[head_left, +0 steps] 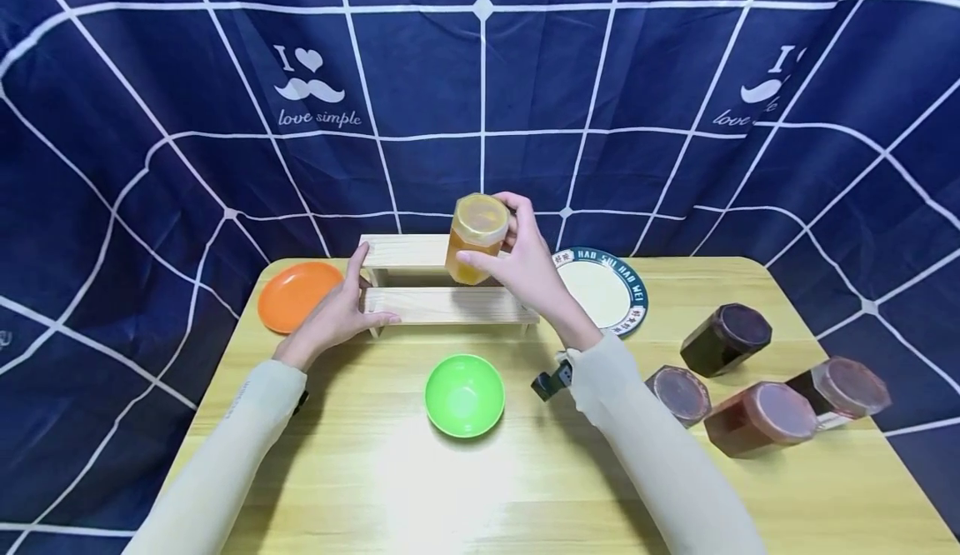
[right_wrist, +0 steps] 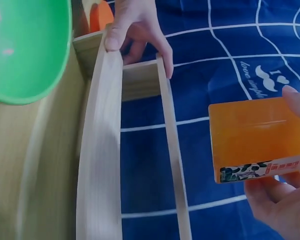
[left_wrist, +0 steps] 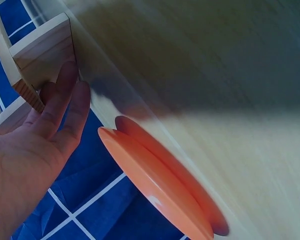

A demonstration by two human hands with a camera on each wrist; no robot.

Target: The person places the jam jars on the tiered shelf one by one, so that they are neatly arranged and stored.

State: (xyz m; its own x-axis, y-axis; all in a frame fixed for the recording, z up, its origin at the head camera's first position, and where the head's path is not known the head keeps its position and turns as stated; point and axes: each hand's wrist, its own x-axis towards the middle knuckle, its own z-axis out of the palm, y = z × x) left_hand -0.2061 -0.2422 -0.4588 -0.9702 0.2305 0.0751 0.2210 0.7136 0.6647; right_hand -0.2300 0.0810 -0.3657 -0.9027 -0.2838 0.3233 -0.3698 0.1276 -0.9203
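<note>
My right hand (head_left: 531, 267) holds a jar (head_left: 474, 238) of amber contents above the two-tier wooden rack (head_left: 450, 305). Its clear lid faces up in the head view. A printed label runs along the jar's side in the right wrist view, with my thumb and fingers on opposite sides of it. At the rack's left end is my left hand (head_left: 337, 309), its thumb on the lower shelf and a finger reaching the upper one. The left wrist view shows its fingers against the end piece (left_wrist: 50, 55) of the rack. Part of the upper shelf is hidden behind the jar.
An orange plate (head_left: 296, 297) lies left of the rack, and a white plate with a dark patterned rim (head_left: 636, 288) lies to the right. In front stands a green bowl (head_left: 465, 397). Several dark and red jars (head_left: 761, 417) occupy the table's right side. A blue curtain (head_left: 420, 80) hangs behind.
</note>
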